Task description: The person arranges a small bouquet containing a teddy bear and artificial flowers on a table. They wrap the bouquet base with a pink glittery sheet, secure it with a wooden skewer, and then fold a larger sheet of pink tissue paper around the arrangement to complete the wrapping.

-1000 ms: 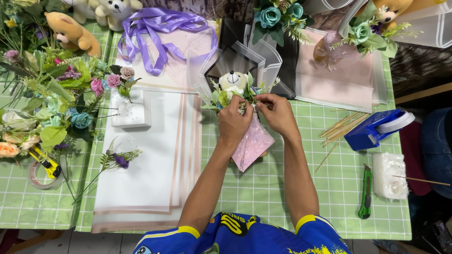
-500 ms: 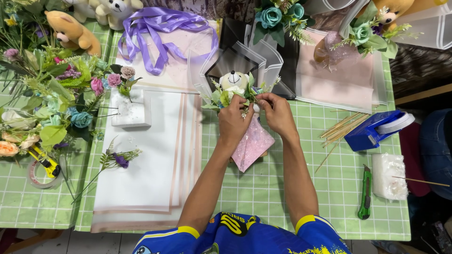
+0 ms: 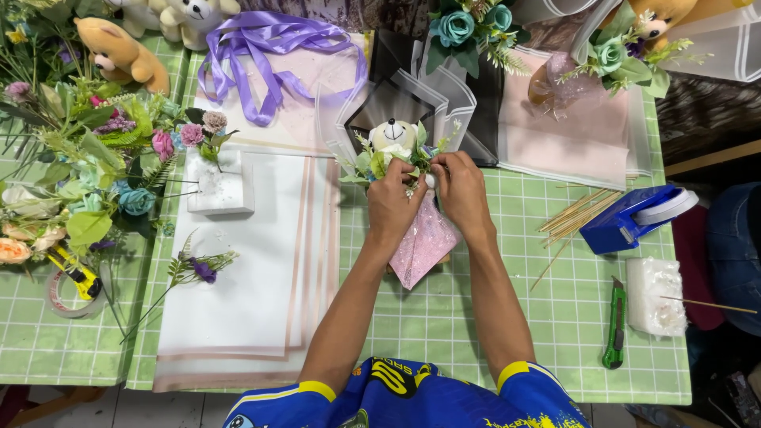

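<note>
Green checked cloth [image 3: 444, 333] covers the table. Both hands, left hand [image 3: 392, 202] and right hand [image 3: 464, 194], close around a small bouquet [image 3: 396, 154] with a white toy bear, wrapped in pink glitter paper [image 3: 424, 246]. Right of the bouquet sits a blue tape dispenser [image 3: 626, 222].

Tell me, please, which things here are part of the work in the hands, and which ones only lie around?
In hand: left hand, right hand, small bouquet with a bear, its pink glitter wrap.

Lying about: tape dispenser, green cutter, purple ribbon, wooden sticks, white foam block.
</note>
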